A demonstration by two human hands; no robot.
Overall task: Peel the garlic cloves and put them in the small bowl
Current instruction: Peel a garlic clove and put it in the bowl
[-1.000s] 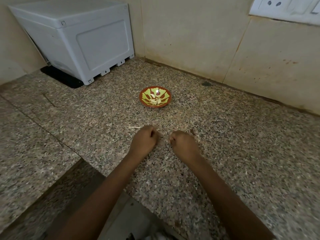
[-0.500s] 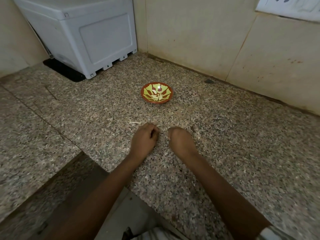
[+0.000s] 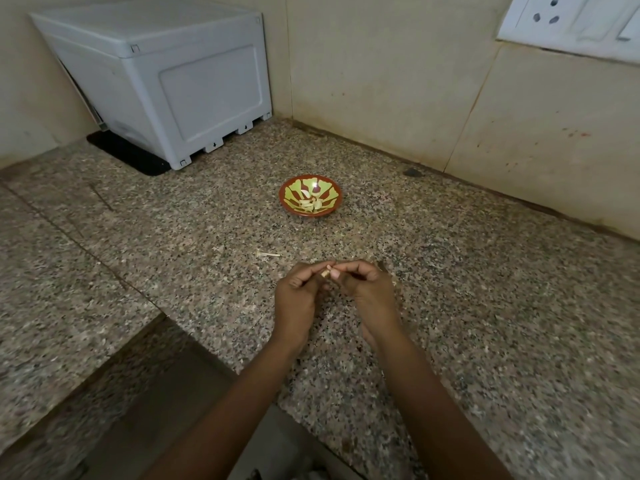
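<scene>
Over the near middle of the speckled granite counter, both hands are held close together, fingertips meeting. The left hand pinches a garlic clove between thumb and forefinger. The right hand pinches the same clove from the other side, its fingers curled in. The clove is small and partly covered by the fingertips. It seems to have tan skin on its left part and a paler end toward the right hand, though that is hard to make out.

At twelve o'clock from the hands, well apart from them, the small bowl sits upright on the counter, red-brown with yellow-green petals painted inside. Several pale peeled cloves lie in its bottom. At about eleven o'clock, near the hands, a thin pale scrap lies on the stone. Farther off at ten o'clock a white plastic box stands in the corner on a black mat. At two o'clock, high on the tiled wall, a white socket plate shows
</scene>
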